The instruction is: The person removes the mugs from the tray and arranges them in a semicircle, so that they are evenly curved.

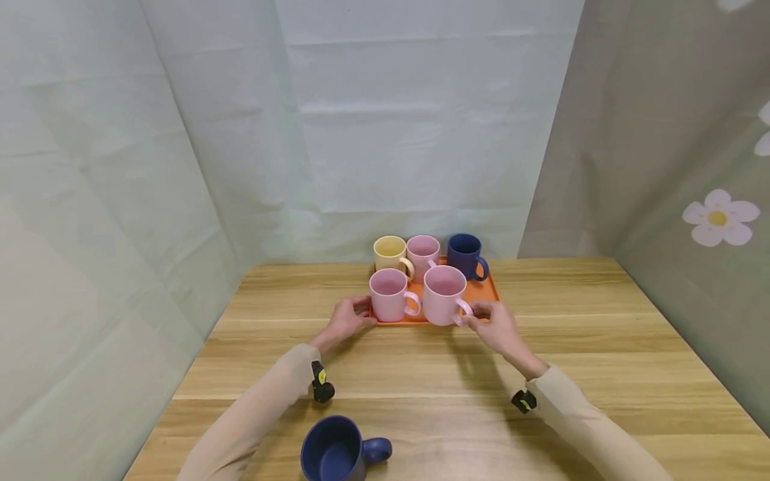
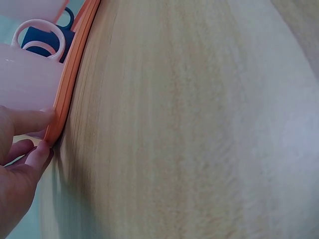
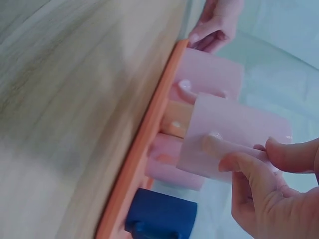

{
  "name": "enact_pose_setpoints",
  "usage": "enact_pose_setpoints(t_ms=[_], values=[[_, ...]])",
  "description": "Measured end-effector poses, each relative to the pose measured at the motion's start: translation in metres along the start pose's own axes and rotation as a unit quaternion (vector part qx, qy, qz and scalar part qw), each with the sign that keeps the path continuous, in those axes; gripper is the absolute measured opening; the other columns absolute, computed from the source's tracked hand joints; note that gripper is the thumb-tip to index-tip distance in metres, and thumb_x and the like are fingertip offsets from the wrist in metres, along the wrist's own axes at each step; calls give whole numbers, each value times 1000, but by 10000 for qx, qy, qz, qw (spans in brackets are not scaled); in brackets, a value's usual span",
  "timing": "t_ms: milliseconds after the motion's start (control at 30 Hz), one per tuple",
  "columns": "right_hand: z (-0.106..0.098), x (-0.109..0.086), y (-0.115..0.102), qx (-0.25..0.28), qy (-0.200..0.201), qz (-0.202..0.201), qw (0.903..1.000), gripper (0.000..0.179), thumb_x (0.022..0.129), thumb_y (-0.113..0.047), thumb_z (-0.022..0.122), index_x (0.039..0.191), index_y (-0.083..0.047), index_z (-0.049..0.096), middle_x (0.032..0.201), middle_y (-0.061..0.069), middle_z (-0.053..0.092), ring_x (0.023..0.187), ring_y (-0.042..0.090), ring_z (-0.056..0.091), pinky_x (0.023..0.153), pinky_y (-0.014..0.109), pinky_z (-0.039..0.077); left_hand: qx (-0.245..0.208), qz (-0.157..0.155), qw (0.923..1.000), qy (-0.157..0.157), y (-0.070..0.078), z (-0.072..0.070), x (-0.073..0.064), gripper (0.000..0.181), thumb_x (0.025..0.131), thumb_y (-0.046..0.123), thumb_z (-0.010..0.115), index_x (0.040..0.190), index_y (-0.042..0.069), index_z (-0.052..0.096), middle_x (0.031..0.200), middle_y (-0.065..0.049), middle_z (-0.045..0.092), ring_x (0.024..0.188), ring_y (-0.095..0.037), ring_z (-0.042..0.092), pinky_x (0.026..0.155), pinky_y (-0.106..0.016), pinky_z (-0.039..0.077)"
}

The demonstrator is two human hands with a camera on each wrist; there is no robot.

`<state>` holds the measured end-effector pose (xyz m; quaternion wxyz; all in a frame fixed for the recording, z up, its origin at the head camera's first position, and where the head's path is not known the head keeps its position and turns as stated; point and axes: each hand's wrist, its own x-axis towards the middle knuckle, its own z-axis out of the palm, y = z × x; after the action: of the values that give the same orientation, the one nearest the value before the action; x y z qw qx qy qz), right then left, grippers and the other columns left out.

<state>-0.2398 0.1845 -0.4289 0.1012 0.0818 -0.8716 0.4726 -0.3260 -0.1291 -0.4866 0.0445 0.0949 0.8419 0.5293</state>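
A pink mug hangs just above the front of the orange tray. My right hand pinches this mug by its handle, between thumb and fingers as the right wrist view shows. At the tray's front left corner, my left hand grips the tray's edge; its fingertips press against the orange rim. Another pink mug stands on the tray beside the left hand. Behind, a yellow mug, a third pink mug and a dark blue mug stand in a row on the tray.
A second dark blue mug stands on the wooden table near the front, close to the left forearm, its handle to the right. Pale cloth hangs behind the table and along both sides.
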Motion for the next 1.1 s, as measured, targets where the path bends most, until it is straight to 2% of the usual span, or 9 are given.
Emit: enact_pose_setpoints(t_ms=[233, 533, 733, 967, 1100], values=[[-10, -10, -12, 158, -223, -5, 9996, 15, 85, -2, 70, 98, 5, 69, 87, 16, 72, 79, 17, 66, 66, 17, 55, -13, 61, 10000, -3, -2, 0, 1, 57, 76, -11, 74, 130, -6, 56, 130, -25, 60, 120, -35, 59, 100, -38, 54], [-10, -22, -28, 245, -799, -299, 9961, 13, 84, -4, 72, 96, 0, 71, 88, 10, 73, 82, 16, 67, 65, 17, 55, 103, 2, 9999, -1, -2, -1, 0, 56, 77, -9, 74, 130, -6, 56, 129, -24, 60, 120, -36, 59, 100, -38, 54], [-1, -29, -35, 254, -1215, -627, 9903, 10, 84, -4, 71, 94, -2, 72, 88, 9, 73, 83, 15, 66, 68, 19, 55, 134, 27, 9999, -35, 0, -1, -1, 55, 77, -9, 73, 130, -7, 56, 130, -25, 59, 120, -36, 59, 101, -40, 53], [17, -35, -37, 578, -1786, -583, 9805, 10, 86, -1, 68, 94, 3, 71, 86, 12, 71, 78, 9, 63, 65, 16, 55, 35, 76, 9999, 57, -3, 0, 0, 54, 76, -11, 73, 128, -7, 57, 127, -26, 61, 118, -36, 60, 98, -37, 55], [30, -37, -36, 639, -1987, -782, 9748, 11, 85, -4, 69, 93, 3, 71, 84, 13, 73, 75, 5, 61, 64, 16, 54, -85, 163, 9998, 95, -2, 0, -1, 52, 76, -13, 71, 127, -11, 56, 125, -29, 61, 117, -38, 61, 98, -38, 55]])
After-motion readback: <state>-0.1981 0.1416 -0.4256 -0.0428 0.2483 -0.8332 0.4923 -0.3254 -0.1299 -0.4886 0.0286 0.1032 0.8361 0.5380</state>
